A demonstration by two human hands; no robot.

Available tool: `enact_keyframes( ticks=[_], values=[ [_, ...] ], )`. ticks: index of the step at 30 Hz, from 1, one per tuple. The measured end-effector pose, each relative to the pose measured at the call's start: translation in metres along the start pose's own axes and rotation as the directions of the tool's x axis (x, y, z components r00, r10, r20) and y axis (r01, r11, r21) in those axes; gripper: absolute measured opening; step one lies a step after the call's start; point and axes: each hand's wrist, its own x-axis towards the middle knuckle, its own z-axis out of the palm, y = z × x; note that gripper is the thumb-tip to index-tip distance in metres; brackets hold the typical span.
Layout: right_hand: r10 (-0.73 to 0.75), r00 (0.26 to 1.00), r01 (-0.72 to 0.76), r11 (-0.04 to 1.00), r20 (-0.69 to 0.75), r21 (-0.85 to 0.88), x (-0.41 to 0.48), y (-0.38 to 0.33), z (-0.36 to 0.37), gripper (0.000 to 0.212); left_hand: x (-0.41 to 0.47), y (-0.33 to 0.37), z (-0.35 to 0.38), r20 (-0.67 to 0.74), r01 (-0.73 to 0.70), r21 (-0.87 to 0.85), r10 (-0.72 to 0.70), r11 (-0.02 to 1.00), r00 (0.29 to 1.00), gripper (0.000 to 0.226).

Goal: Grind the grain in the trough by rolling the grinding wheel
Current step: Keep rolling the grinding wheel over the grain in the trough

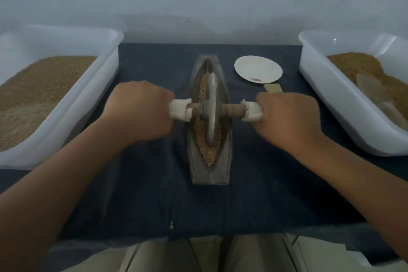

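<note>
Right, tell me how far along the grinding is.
Done: tan grain lies in the grey boat-shaped metal trough, with the grey disc grinding wheel seated in it. In hand: left hand and right hand grip its white-wrapped axle ends. Left: most grain looks coarse, so plenty of rolling remains.

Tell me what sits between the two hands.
Head view: the grinding wheel on its wooden axle, standing in the trough of grain, between left hand and right hand.
</note>
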Motion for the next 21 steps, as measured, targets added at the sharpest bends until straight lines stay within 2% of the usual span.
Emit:
enact_keyframes(
  ticks=[4, 8, 12, 14, 17, 19, 21],
  values=[
    [0.027, 1.000, -0.027, 1.000, 0.005, 0.015, 0.021, -0.001, 0.014, 0.052, 0.022, 0.000, 0.004, 0.059, 0.061, -0.027, -0.059, 0.998, 0.997, 0.026],
    [0.061, 0.997, -0.062, 0.997, 0.038, 0.046, 0.064, 0.000, 0.036, 0.051, 0.067, -0.003, 0.007, 0.040, 0.131, -0.031, -0.130, 0.991, 0.991, 0.022],
    [0.068, 0.993, -0.072, 0.997, 0.092, 0.042, 0.064, -0.004, 0.033, 0.053, 0.067, -0.001, 0.002, 0.041, 0.122, -0.044, -0.120, 0.992, 0.992, 0.025],
    [0.031, 0.997, -0.033, 0.999, 0.066, 0.029, 0.039, -0.003, 0.020, 0.053, 0.045, 0.001, 0.002, 0.058, 0.084, -0.038, -0.081, 0.996, 0.995, 0.023],
    [-0.022, 1.000, 0.022, 0.999, -0.015, 0.031, 0.000, -0.002, 0.000, 0.051, 0.001, 0.001, 0.004, -0.031, 0.002, 0.017, -0.001, 1.000, 1.000, 0.026],
    [-0.006, 1.000, 0.007, 0.999, -0.031, 0.036, -0.006, -0.001, -0.003, 0.051, -0.004, 0.000, 0.005, -0.075, -0.019, 0.006, 0.020, 1.000, 0.997, 0.028],
    [0.003, 1.000, -0.003, 0.999, -0.004, 0.039, 0.006, -0.001, 0.004, 0.050, 0.012, -0.001, 0.005, 0.001, 0.016, -0.026, -0.016, 1.000, 1.000, 0.024]
  ],
)
